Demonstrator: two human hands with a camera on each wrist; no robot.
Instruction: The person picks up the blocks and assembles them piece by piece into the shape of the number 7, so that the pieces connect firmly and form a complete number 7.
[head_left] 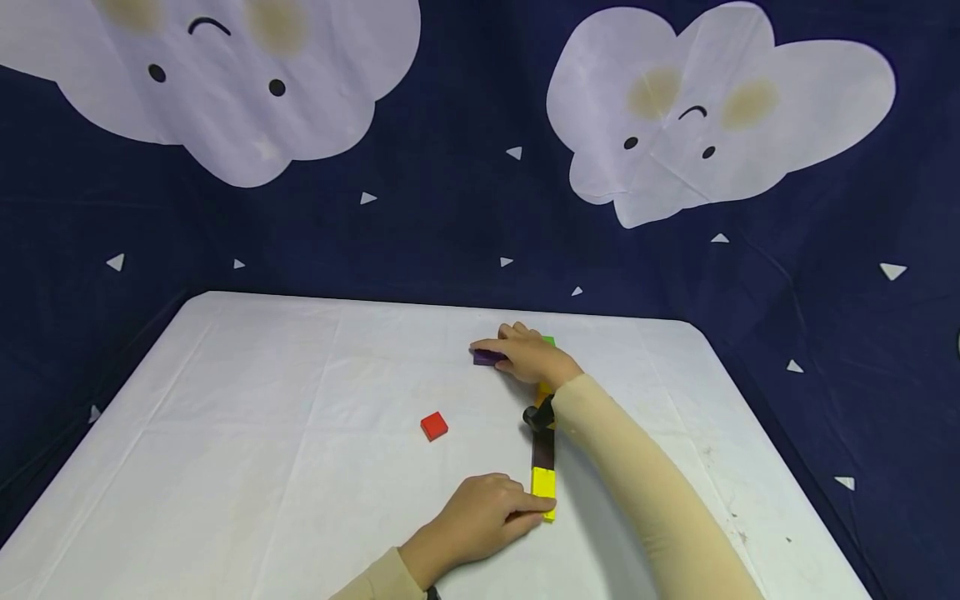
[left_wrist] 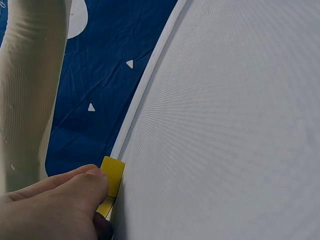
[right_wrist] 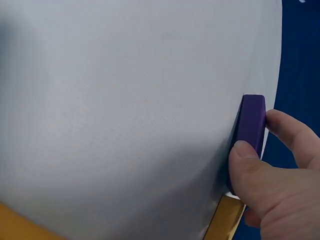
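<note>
A column of coloured blocks runs away from me on the white table. At its near end my left hand (head_left: 487, 512) holds a yellow block (head_left: 543, 481) between index finger and thumb; the left wrist view shows a second yellow piece (left_wrist: 104, 206) against it. Beyond it come a dark brown block (head_left: 543, 448), an orange block (head_left: 545, 390) partly covered by the right wrist, and a green block (head_left: 549, 340). At the far end my right hand (head_left: 532, 354) pinches a purple block (right_wrist: 251, 120), which lies crosswise to the left of the column.
A small red square block (head_left: 433, 426) lies apart, left of the column. The white cloth-covered table (head_left: 225, 467) ends at the back against a dark blue curtain (head_left: 450, 225) with clouds. My right forearm (head_left: 645, 492) reaches along the column's right side.
</note>
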